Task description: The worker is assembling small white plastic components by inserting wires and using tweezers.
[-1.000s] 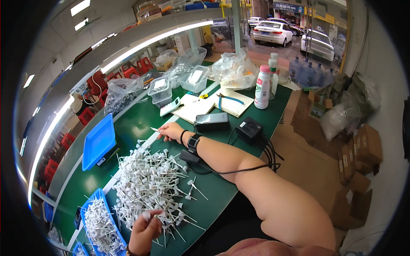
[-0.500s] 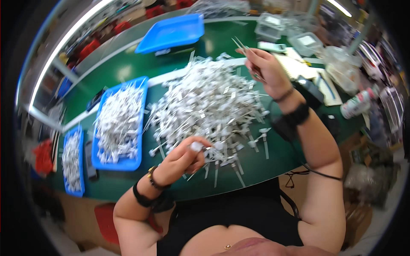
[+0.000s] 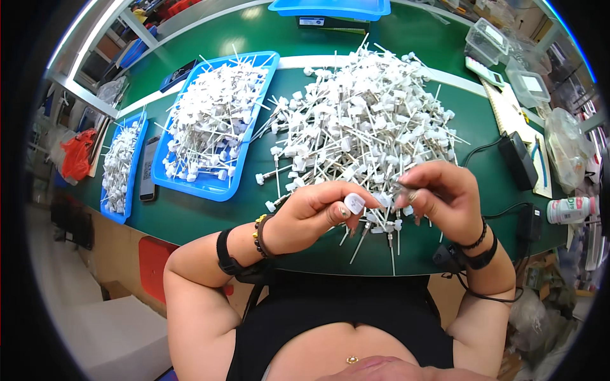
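Observation:
My left hand [image 3: 308, 216] is closed around a small white-capped part [image 3: 354, 203], its round cap facing up between thumb and forefinger. Close to its right, my right hand [image 3: 448, 197] pinches thumb and fingers together on tweezers [image 3: 398, 185], mostly covered by the fingers and blurred at the tips. Both hands are just above the near edge of a big heap of white-capped parts [image 3: 368, 120] with thin stems, some of them metal. Left of the heap, a blue tray [image 3: 197, 190] is piled with similar parts. A narrower blue tray [image 3: 133, 181] farther left also holds them.
A phone [image 3: 148, 171] lies between the two filled trays. Another blue tray [image 3: 330, 7] sits on a dark box at the back. On the right are clear plastic boxes [image 3: 486, 41], a black adapter [image 3: 518, 162] with its cable, and a white-and-pink bottle [image 3: 569, 209].
My right hand has come down and inward from the upper right, bringing the tweezers next to my left hand. The left hand still holds the white-capped part. The whole view has shifted.

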{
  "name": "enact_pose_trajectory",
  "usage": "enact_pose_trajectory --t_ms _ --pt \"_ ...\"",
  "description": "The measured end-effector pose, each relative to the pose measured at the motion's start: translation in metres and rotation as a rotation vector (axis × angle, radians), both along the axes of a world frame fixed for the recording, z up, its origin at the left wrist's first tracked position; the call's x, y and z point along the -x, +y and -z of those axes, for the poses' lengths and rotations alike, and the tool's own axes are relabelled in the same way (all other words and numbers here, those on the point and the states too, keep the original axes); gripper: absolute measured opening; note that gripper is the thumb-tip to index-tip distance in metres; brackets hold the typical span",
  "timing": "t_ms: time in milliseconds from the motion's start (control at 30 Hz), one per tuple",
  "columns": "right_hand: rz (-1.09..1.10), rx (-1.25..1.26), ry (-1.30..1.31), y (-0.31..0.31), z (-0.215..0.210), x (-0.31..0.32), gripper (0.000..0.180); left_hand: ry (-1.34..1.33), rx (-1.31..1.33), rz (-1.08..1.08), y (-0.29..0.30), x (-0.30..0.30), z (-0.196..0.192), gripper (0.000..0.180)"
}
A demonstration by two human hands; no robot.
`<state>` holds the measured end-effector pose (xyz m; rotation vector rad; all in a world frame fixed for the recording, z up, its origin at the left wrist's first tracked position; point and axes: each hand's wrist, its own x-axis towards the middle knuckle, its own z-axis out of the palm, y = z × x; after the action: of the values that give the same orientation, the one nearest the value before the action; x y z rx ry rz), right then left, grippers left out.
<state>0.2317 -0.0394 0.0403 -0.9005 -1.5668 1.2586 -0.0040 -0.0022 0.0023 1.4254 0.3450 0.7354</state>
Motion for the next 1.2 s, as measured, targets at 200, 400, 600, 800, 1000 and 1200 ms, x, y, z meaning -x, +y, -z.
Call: enact_pose_trajectory --t_ms 200,400,600,800,1000,1200 --pt "0.002 0.031 0.183 -0.009 0.001 0.011 0.022 0.074 -0.110 0.056 0.002 0.001 -0.006 0.046" --pt "-0.269 0.115 0.419 0.003 0.014 -0.002 0.033 -0.069 0.139 0.109 0.004 0.003 -0.001 0.026" --pt "-0.223 0.151 0.597 0.002 0.013 0.005 0.047 -0.067 0.101 0.120 0.003 0.005 0.002 0.024" --pt "-0.131 -0.172 0.321 0.010 0.025 -0.012 0.026 -0.006 0.017 0.010 0.000 0.002 0.001 0.020" --pt "-0.056 -0.440 0.244 0.015 0.015 0.008 0.026 0.072 -0.150 -0.087 0.001 0.004 -0.002 0.028" --pt "-0.048 -0.503 0.015 0.009 0.013 -0.002 0.027 0.157 -0.298 -0.151 0.004 0.002 -0.004 0.023"
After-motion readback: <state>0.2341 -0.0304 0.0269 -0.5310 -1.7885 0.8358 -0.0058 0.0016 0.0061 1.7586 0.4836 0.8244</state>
